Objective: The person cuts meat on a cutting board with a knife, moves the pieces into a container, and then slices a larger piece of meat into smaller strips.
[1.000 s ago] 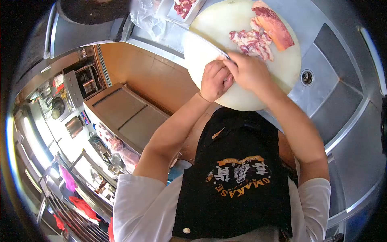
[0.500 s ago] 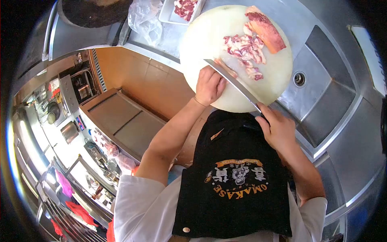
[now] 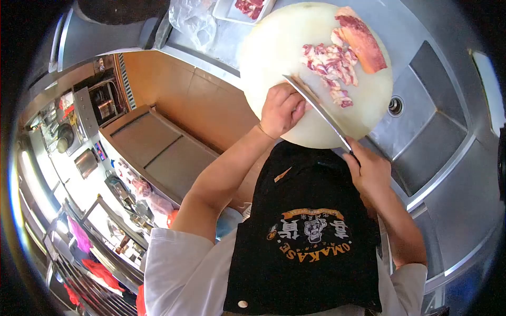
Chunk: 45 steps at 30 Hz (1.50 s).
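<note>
My right hand (image 3: 370,167) is closed round the dark handle of a long-bladed kitchen knife (image 3: 322,114). The blade slants up and left across a round, pale cutting board (image 3: 263,52). Close against the near side of the blade, my left hand (image 3: 283,110) rests on the board with its fingers curled. What lies under those fingertips is hidden. Just beyond the blade is a heap of cut red-and-white meat pieces (image 3: 331,66). A larger slab of meat (image 3: 363,45) with a fatty layer sits at the board's far right.
Right of the board is a steel sink (image 3: 421,126) with a round drain (image 3: 396,105). A white tray of meat (image 3: 232,11) and a clear plastic bag (image 3: 192,23) lie at the far left of the counter. Kitchen equipment (image 3: 87,163) stands further left.
The board appears shifted slightly right and up in view. The knife stays beside my left hand, and its blade now hides most of the meat strip that showed beyond it.
</note>
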Tool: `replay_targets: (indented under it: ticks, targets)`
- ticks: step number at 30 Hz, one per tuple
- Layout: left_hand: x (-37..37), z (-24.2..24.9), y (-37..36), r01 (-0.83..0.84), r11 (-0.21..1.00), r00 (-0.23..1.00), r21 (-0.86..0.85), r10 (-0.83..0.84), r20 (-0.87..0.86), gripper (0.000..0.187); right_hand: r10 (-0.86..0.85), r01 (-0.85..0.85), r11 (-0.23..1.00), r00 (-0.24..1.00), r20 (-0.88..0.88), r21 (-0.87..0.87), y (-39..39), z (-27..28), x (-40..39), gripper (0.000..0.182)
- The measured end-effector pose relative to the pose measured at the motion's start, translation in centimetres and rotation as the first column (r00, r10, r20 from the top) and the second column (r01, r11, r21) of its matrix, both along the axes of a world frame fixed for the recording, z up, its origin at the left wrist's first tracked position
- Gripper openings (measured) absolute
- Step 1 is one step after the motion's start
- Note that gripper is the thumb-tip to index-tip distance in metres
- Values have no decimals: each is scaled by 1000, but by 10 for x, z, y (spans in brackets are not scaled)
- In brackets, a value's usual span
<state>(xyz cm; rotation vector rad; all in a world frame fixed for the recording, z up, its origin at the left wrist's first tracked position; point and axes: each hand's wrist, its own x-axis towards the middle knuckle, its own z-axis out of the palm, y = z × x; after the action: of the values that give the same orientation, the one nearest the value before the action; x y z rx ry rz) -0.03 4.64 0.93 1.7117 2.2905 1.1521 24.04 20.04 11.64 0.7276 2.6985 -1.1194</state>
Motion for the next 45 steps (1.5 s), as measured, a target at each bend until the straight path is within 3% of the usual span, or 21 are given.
replay_targets:
  ticks: [2, 6, 9, 10, 13, 15, 18, 20, 24, 30, 36, 40, 43, 45]
  targets:
    - [-1, 6, 3, 17, 1000, 1000, -14, -17, 10, 26, 32, -30, 999, 996, 80, -20, 3, -11, -30, 35]
    - [-1, 8, 0, 24, 999, 1000, -27, -24, 14, 27, 40, -51, 991, 996, -84, -123, 16, -54, -156, 31]
    - [1, 14, 1, 23, 999, 999, -47, -21, 35, 27, -9, 14, 1000, 980, -200, 26, 29, -45, -159, 32]
    - [2, 14, 0, 17, 999, 999, -36, -15, 46, 27, -72, 111, 987, 952, -299, 115, 29, -45, -144, 32]
    - [4, 12, -7, -22, 1000, 997, -8, 22, 75, 29, -164, 171, 985, 972, -169, 28, 29, -21, -87, 37]
    - [4, 8, -4, -42, 999, 995, 26, 39, 90, 30, -100, 104, 995, 970, -221, 6, 21, -14, -48, 40]
    - [-1, 6, -4, 42, 999, 999, 17, -42, -3, 34, -10, 9, 999, 1000, -26, -42, 9, 13, -11, 40]
    - [-1, 3, -7, 42, 999, 999, -22, -42, -6, 37, -2, 2, 1000, 1000, -13, -6, 5, 20, 6, 40]
    - [1, 3, -6, 7, 998, 1000, -56, -6, 21, 41, -1, 1, 1000, 1000, 5, 6, 0, 17, -11, 41]
    - [-3, -1, -8, 21, 996, 1000, -89, -19, 22, 41, 89, -89, 995, 996, 14, -36, 1, -15, -97, 40]
    - [0, 3, -2, -12, 1000, 999, 6, 11, 48, 30, 2, 2, 997, 999, 51, -74, 8, 13, 3, 32]
    - [2, 3, -6, -15, 998, 998, -64, 19, 59, 29, 78, -67, 992, 991, 106, -102, 12, -32, -99, 34]
    - [3, 13, -4, -5, 999, 998, -54, 8, 60, 30, 85, -88, 991, 996, -34, -97, 20, -62, -172, 31]
    - [2, 15, 0, 8, 998, 999, -56, -5, 52, 30, 53, -47, 998, 990, -128, 46, 23, -65, -169, 32]
